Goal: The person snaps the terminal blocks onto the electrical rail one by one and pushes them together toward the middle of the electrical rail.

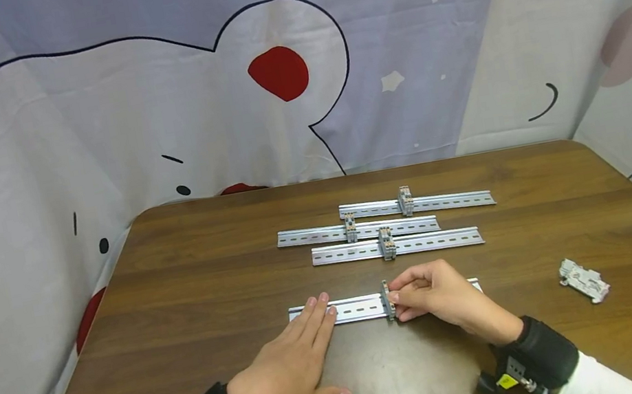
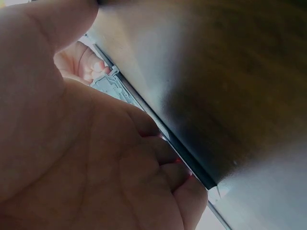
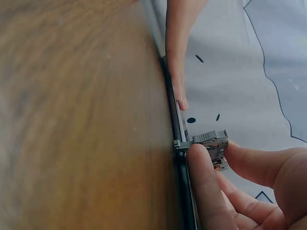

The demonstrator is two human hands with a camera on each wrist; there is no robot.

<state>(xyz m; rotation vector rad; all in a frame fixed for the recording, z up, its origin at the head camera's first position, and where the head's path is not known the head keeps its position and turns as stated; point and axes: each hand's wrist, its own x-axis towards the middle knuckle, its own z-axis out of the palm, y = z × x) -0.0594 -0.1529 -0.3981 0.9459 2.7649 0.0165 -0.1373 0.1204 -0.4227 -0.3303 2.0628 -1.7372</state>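
Note:
A slotted metal DIN rail (image 1: 356, 309) lies across the near part of the table. My left hand (image 1: 289, 372) rests on its left end, fingers straight and palm down. Between thumb and fingers, my right hand (image 1: 442, 294) pinches a slim grey terminal block (image 1: 388, 301) that stands upright across the rail. In the right wrist view, the foot of this terminal block (image 3: 211, 141) meets the rail's edge; whether it is latched I cannot tell. The right forearm and hand cover part of the rail's right side. The left wrist view shows mostly my left palm (image 2: 81, 143).
Behind are three more DIN rails, the back one (image 1: 448, 201), the middle one (image 1: 310, 235) and the front one (image 1: 344, 253), each bearing terminal blocks. A loose pale terminal block (image 1: 584, 280) lies flat at the right. A printed curtain (image 1: 151, 113) hangs behind the wooden table (image 1: 192, 280).

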